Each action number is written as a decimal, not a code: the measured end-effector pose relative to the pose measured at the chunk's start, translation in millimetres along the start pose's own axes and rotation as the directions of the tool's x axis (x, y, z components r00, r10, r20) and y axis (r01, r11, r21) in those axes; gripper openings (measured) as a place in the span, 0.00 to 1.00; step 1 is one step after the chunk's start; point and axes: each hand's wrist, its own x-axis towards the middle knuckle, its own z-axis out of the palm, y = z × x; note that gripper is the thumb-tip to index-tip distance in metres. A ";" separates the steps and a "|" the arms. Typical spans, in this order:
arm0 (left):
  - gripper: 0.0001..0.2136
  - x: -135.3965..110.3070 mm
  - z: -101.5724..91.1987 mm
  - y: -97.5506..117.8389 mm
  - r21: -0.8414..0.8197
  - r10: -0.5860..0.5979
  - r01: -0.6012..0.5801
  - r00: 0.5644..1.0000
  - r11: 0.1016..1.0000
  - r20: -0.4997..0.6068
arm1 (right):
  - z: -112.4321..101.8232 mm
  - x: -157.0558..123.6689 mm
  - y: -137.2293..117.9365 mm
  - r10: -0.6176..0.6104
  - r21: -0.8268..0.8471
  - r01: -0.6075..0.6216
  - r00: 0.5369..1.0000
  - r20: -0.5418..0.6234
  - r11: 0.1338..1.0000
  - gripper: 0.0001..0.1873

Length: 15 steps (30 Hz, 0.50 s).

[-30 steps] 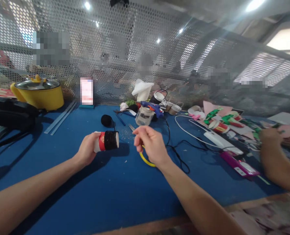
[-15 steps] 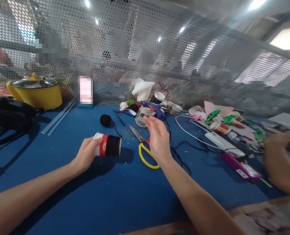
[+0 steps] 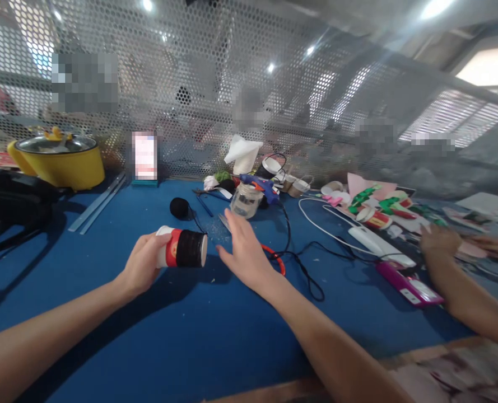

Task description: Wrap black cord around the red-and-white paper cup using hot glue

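Observation:
My left hand (image 3: 142, 262) grips a paper cup (image 3: 172, 248) by its white and red end; the cup lies on its side in the air. Black yarn is wound around the half toward its rim, which faces right. A strand runs from near the cup to a black yarn ball (image 3: 178, 207) on the table. To the right of the cup, my right hand (image 3: 245, 254) is open, thumb apart from the fingers, holding nothing. Beneath it lie scissors (image 3: 280, 263), mostly hidden, with one orange handle loop and a bit of blade showing.
Behind stand a glass jar (image 3: 246, 201), a blue glue gun (image 3: 262, 187) and pliers (image 3: 213, 193). A yellow pot (image 3: 59, 165) and a phone (image 3: 144, 157) are left. Cables, a white power strip (image 3: 378, 246) and a purple device (image 3: 409, 284) lie right, near another person's hand (image 3: 440, 243).
My right hand has moved left toward the cup, its fingers spreading, and now covers most of the scissors. The cup stays in my left hand. The other person's hand has shifted left.

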 end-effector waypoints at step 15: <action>0.14 -1.9 -18.4 -16.3 0.396 0.170 -0.323 0.912 0.860 0.374 | 6.9 4.6 1.6 0.318 0.736 -0.543 0.838 0.444 0.403 0.19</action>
